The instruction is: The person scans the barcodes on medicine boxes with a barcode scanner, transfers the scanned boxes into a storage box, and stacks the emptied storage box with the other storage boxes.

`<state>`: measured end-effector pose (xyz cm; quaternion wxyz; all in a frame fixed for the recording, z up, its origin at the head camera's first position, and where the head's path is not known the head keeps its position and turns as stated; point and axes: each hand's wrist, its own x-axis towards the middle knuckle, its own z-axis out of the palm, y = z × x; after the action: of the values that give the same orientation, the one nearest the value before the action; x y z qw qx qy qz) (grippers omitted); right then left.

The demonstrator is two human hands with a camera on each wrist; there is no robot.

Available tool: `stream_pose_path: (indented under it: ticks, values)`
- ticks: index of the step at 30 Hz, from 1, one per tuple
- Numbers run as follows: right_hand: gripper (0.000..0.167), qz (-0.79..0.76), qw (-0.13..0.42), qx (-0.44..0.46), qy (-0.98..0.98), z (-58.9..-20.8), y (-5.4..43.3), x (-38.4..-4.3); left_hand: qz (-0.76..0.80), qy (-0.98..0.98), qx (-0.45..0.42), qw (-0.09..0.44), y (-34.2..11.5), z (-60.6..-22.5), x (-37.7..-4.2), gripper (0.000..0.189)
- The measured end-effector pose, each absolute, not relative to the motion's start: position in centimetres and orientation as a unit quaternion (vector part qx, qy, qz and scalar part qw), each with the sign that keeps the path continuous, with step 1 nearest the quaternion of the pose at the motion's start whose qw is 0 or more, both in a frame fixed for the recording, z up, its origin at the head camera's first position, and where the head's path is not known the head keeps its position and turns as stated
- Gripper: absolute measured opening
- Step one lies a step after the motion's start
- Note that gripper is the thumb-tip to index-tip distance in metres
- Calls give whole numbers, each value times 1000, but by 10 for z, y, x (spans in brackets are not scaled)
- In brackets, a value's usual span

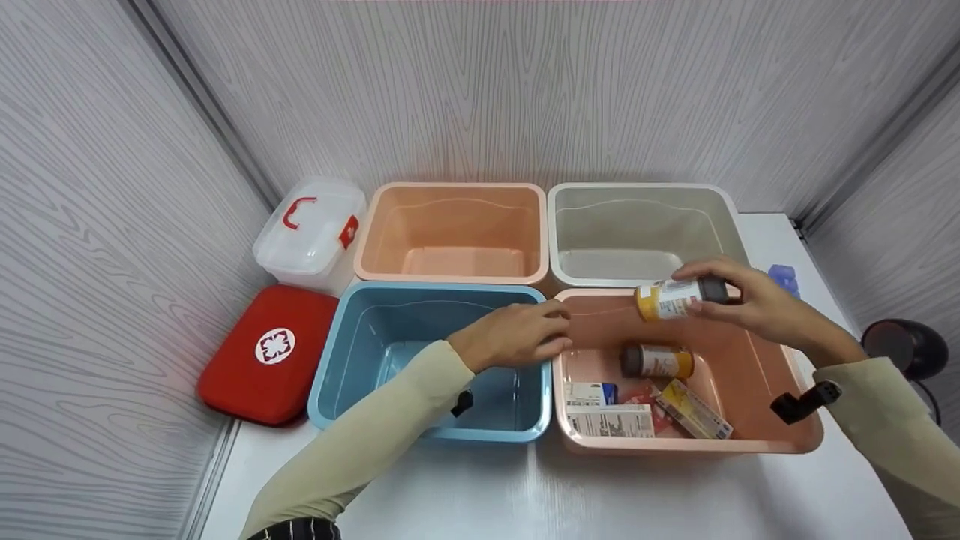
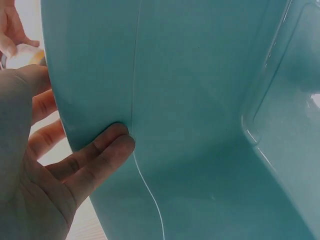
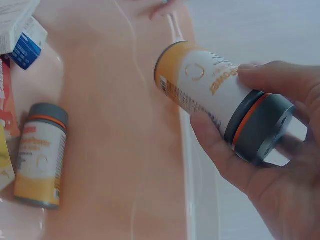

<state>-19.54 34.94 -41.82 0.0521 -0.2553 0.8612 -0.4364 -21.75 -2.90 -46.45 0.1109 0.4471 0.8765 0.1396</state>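
My right hand (image 1: 757,300) grips a pill bottle (image 1: 667,300) near its dark cap, holding it on its side above the front peach bin (image 1: 780,375). The bottle has a yellow and white label. A similar bottle (image 3: 42,155) lies on the bin floor, among medicine boxes. Over the right rim of the blue bin (image 1: 435,289), my left hand (image 1: 517,334) has loosely bent fingers and holds no loose item. Two of its fingertips (image 2: 122,137) show before the blue wall in the left wrist view; the other fingers are partly hidden behind the rim.
A second peach bin (image 1: 450,193) and a grey bin (image 1: 637,193) stand behind. On the left are a red first-aid case (image 1: 255,367) and a clear lidded box (image 1: 311,225). A purple item (image 1: 784,277) and a dark round object (image 1: 900,349) are at right.
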Motion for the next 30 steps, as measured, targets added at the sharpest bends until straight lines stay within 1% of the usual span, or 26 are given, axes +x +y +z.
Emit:
stream_pose_path:
  ticks: [2, 3, 7, 14, 15, 18, 20, 22, 26, 30]
  values:
    - [40, -437, 33, -252, 863, -416, 358, -193, 140, 876, 448, 112, -30, -464, -217, 47]
    - [41, -440, 25, -251, 862, -415, 362, -192, 140, 876, 448, 112, -30, -464, -217, 47]
    - [40, -462, -12, -237, 855, -411, 377, -186, 144, 875, 447, 114, -32, -465, -217, 45]
    - [58, -469, -68, -162, 865, -413, 402, -171, 142, 876, 447, 111, -33, -466, -216, 43]
    - [56, -469, -74, -148, 868, -414, 405, -169, 141, 877, 446, 112, -33, -466, -216, 43]
    - [39, -473, -108, -101, 869, -418, 416, -164, 145, 877, 444, 117, -34, -466, -216, 45]
    - [33, -481, -132, -74, 864, -421, 424, -161, 147, 876, 443, 119, -35, -466, -216, 46]
    - [35, -515, -145, -56, 843, -424, 432, -160, 151, 875, 444, 119, -35, -467, -216, 47]
    - [49, -543, -153, -33, 825, -434, 447, -154, 154, 875, 443, 122, -35, -467, -214, 46]
    - [48, -520, -161, -12, 839, -445, 459, -145, 153, 876, 441, 122, -36, -467, -213, 45]
